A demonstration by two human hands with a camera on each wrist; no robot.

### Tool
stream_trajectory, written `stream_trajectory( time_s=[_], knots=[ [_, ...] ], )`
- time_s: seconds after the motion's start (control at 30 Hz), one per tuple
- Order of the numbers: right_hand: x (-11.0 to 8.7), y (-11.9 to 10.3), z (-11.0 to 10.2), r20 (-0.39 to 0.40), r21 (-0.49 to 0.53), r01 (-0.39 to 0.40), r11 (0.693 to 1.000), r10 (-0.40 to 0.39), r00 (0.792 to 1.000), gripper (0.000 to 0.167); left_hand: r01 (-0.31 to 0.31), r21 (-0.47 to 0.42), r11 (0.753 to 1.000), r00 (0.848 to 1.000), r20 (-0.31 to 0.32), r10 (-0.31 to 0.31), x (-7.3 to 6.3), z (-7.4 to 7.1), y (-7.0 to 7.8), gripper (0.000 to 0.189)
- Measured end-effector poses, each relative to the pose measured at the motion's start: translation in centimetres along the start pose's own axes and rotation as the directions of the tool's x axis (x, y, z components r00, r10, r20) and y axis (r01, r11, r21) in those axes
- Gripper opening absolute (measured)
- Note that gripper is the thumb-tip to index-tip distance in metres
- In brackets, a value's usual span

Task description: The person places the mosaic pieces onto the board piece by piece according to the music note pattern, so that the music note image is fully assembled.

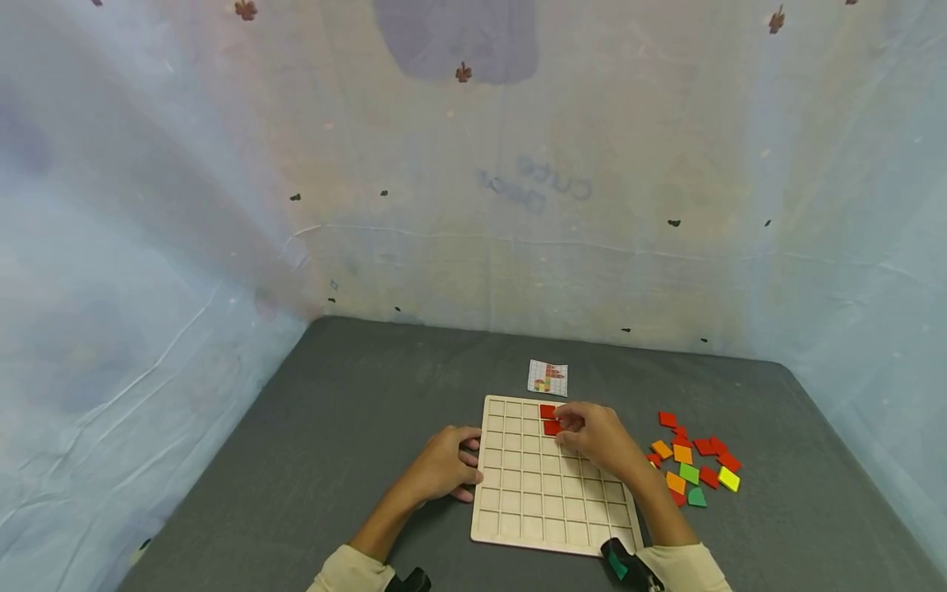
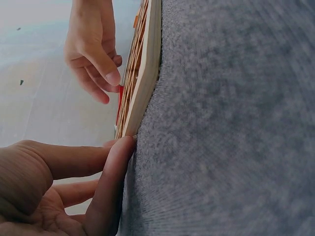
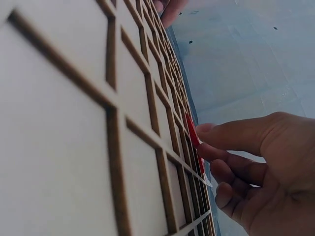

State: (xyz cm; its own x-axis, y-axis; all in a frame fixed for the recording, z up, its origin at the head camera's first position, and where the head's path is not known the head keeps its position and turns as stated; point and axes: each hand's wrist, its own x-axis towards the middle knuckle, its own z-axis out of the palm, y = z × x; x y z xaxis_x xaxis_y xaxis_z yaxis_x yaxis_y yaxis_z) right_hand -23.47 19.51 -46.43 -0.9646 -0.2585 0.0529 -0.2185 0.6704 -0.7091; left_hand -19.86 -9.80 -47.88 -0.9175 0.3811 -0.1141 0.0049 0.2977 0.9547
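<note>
A pale wooden grid board (image 1: 510, 481) lies on the grey table with its square cells facing up. Along its left edge, my left hand (image 1: 442, 464) rests with thumb and fingertips against the side. The left wrist view shows this thumb (image 2: 115, 169) touching the board's edge (image 2: 150, 69). Over the far part of the board, my right hand (image 1: 601, 440) pinches a red square tile (image 1: 552, 428) between thumb and fingertips. Another red tile (image 1: 547, 411) sits in a cell just beyond it. From the right wrist, the pinched red tile (image 3: 192, 130) stands slightly proud of the grid.
Right of the board lies a loose scatter of red tiles (image 1: 709, 477), orange tiles (image 1: 683, 454), green tiles (image 1: 689, 473) and a yellow tile (image 1: 728, 479). A small printed pattern card (image 1: 547, 377) lies beyond the board. Pale cloth (image 1: 473, 271) hangs behind the table.
</note>
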Motion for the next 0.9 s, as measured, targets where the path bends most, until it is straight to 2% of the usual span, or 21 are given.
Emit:
stream_trajectory(
  time_s=[0.5,0.9],
  knots=[
    [-0.3,0.1,-0.4,0.038,0.032,0.054,0.998,-0.055,0.998,0.030,-0.004,-0.004,1.000,1.000,-0.002,0.004,-0.1,0.0,0.2,0.070],
    [-0.4,1.2,-1.7,-0.005,-0.002,0.039,0.999,-0.039,0.999,0.032,-0.007,0.006,1.000,1.000,-0.006,0.008,-0.1,0.0,0.2,0.069]
  ],
)
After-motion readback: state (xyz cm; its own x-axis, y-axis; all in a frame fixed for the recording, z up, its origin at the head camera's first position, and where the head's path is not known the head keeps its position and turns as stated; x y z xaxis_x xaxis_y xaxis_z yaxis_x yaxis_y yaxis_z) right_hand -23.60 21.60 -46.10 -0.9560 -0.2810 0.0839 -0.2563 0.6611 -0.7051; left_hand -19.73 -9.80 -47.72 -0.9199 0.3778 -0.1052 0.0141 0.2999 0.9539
